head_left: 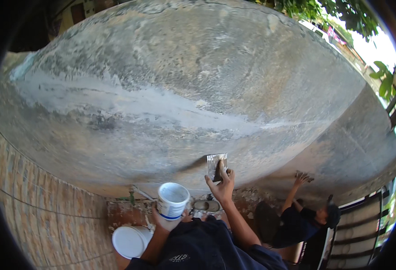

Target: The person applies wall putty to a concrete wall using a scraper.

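My left hand (165, 222) is wrapped round the lower part of a white plastic tub (171, 210), which is uncovered and has pale paste on its inner wall. How full it is I cannot tell. My right hand (225, 188) grips a flat, paste-smeared putty knife (212, 163), one finger stretched along its blade. The blade is at the lower part of a grey plastered wall (252, 58); whether it touches I cannot tell. Higher up, a long band of lighter grey filler (144, 104) runs across the wall, wide at the left and thin toward the right.
At the right a co-worker (297, 225) crouches, one hand (302, 178) against the wall. A white bucket (129, 242) stands on the floor at lower left. A tap (131, 195) and a pair of sandals (207, 206) are at the wall's foot. Stone-patterned tiles (40, 207) cover the left side.
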The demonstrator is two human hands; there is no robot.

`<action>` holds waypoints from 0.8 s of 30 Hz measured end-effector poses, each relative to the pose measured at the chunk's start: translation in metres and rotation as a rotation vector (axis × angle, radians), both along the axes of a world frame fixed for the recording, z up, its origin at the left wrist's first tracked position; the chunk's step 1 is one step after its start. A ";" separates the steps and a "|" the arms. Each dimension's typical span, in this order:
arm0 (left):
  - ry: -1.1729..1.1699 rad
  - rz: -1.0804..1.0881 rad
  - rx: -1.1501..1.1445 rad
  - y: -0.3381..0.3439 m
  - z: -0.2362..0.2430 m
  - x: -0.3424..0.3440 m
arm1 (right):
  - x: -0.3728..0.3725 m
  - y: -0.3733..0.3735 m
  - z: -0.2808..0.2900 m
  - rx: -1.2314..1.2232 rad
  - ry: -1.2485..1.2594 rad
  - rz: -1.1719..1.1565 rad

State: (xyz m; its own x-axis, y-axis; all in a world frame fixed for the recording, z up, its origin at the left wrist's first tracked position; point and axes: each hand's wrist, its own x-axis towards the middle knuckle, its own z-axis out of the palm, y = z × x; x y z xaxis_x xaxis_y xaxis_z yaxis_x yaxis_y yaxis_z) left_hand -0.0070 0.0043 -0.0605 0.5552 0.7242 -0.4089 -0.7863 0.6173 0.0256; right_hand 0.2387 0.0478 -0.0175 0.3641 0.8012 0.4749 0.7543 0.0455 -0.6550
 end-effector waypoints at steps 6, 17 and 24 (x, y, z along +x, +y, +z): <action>0.003 0.070 0.044 0.014 0.014 0.002 | 0.011 0.012 0.101 0.264 0.093 -0.099; 0.044 -0.014 -0.016 0.024 0.007 0.017 | 0.028 0.070 0.075 0.350 -0.276 -0.206; -0.036 -0.001 0.010 0.040 0.023 0.028 | 0.031 0.067 0.043 0.346 -0.215 -0.197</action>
